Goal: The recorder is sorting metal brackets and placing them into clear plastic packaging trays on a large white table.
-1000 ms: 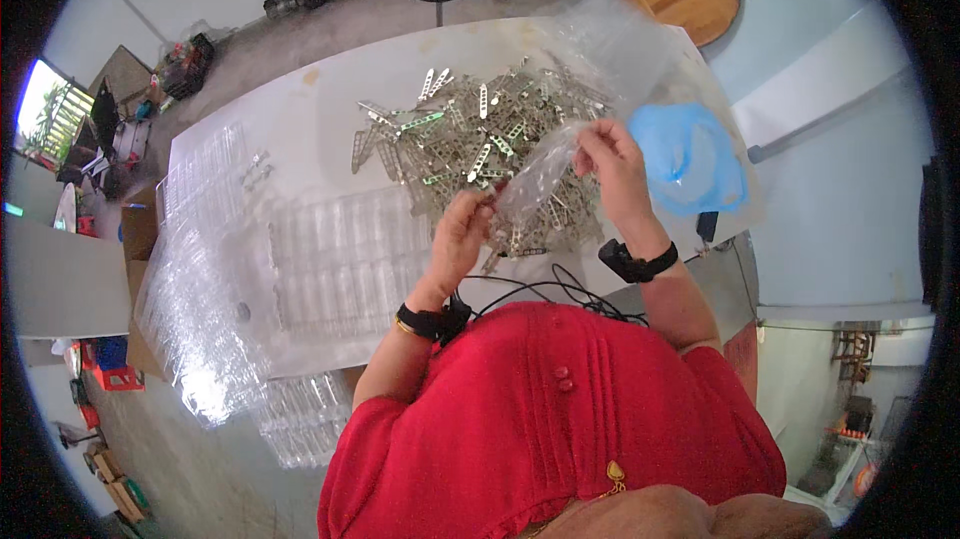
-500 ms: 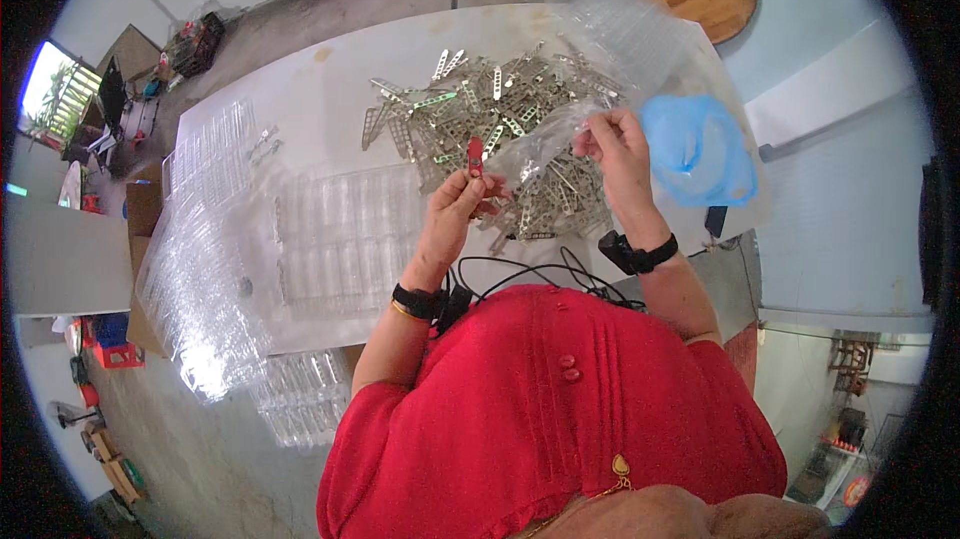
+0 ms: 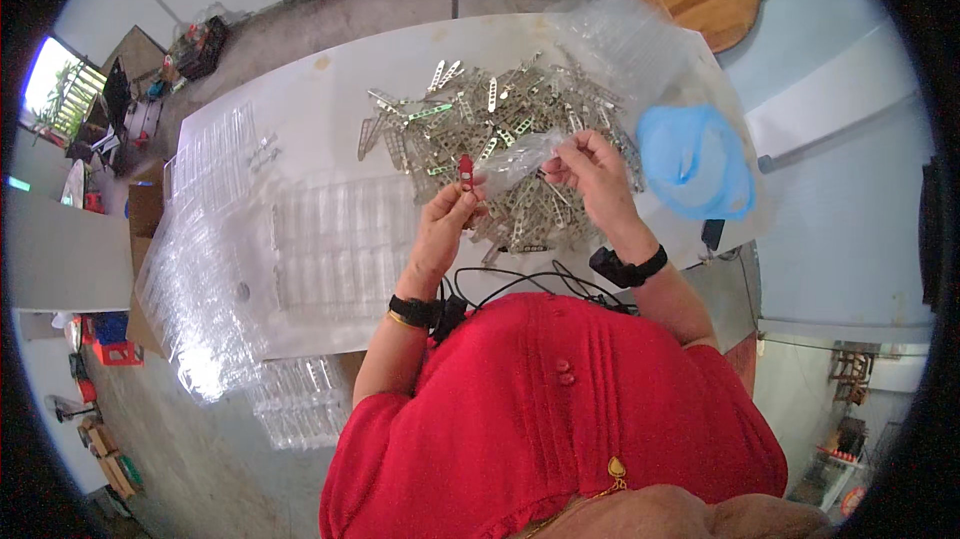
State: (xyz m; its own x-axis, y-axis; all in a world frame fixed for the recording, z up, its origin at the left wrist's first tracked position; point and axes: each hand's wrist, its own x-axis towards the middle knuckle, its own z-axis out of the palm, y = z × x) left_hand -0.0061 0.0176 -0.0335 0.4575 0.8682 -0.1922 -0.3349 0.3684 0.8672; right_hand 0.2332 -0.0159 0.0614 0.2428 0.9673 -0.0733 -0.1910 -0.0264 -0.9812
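Observation:
My left hand (image 3: 443, 226) pinches a small red tool (image 3: 466, 171) that stands up from its thumb and fingers; its exact kind is too small to make out. Between my hands stretches a crumpled clear plastic bag (image 3: 520, 161). The fingers of my right hand (image 3: 597, 176) are closed on its right end, and its left end reaches the red tool. Underneath lies a wide pile of flat slotted metal strips (image 3: 520, 229), silvery with some greenish glints. Both hands are over the near part of this pile.
Clear plastic trays (image 3: 340, 239) lie left on the white table (image 3: 300, 94), beside stacked trays (image 3: 205, 289) at its left edge. Right of the pile is a blue plastic bag (image 3: 697, 164). Clear plastic sheets (image 3: 625, 44) lie far right. Black cables (image 3: 540, 279) loop at the near edge.
My right hand has moved left and slightly down, bringing the plastic bag closer to the red tool. My left hand has shifted slightly left and down.

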